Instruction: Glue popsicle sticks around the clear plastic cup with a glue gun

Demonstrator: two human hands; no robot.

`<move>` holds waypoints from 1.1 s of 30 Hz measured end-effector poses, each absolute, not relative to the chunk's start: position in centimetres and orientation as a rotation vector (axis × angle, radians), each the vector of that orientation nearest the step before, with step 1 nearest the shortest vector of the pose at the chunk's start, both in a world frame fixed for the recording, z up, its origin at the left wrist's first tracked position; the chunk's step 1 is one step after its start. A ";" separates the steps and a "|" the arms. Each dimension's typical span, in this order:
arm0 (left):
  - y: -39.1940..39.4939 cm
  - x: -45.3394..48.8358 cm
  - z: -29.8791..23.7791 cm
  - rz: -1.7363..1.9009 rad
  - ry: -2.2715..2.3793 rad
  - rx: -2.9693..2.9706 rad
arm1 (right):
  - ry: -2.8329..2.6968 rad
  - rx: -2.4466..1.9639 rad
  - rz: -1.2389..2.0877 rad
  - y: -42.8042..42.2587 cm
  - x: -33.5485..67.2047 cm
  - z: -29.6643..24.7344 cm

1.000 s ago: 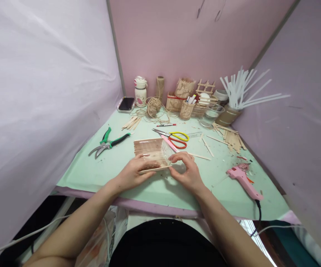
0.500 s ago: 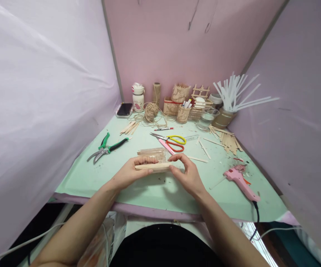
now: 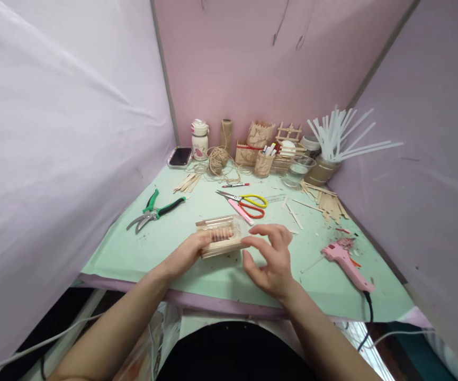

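Note:
A small clear plastic box with wooden craft sticks along its sides (image 3: 225, 246) is tilted above the front middle of the table. My left hand (image 3: 191, 253) grips its left end, with the fingers seen inside or behind the clear plastic. At the box's right end is my right hand (image 3: 270, 259), its thumb and fingers spread apart with nothing between them; whether a fingertip touches the box I cannot tell. Just behind the box lie a pink pen-like tool (image 3: 241, 212) and scissors (image 3: 248, 203) with yellow and red handles.
Green-handled pruning shears (image 3: 153, 212) lie at left. A pink hot glue gun (image 3: 346, 263) lies at right, its cord over the front edge. Behind stand a twine ball (image 3: 216, 159), a water cup (image 3: 298, 170), glue sticks (image 3: 332, 132), and loose craft sticks (image 3: 328, 203).
The box has tipped so its open inside shows more. My right hand has loosened from its right end and spread its fingers, while my left hand keeps hold. The view has shifted slightly.

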State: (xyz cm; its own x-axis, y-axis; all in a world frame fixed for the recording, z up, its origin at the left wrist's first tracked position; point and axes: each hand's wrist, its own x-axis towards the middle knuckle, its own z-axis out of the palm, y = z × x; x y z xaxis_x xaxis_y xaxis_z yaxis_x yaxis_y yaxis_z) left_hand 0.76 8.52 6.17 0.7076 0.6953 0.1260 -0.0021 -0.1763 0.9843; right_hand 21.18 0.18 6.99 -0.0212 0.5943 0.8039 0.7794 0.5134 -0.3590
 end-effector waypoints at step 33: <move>0.6 5.5 4.1 1.237 0.804 1.666 | -1.769 -1.101 -0.444 -3.4 19.8 5.6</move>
State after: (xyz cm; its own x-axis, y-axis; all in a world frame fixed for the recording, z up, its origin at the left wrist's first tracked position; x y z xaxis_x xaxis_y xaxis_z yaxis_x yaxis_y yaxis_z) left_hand 5.54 0.63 4.10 0.2930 0.8763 0.3825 -0.0058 -0.3984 0.9172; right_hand 19.79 -3.40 5.59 -0.1225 0.4801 0.8686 0.8336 0.5247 -0.1725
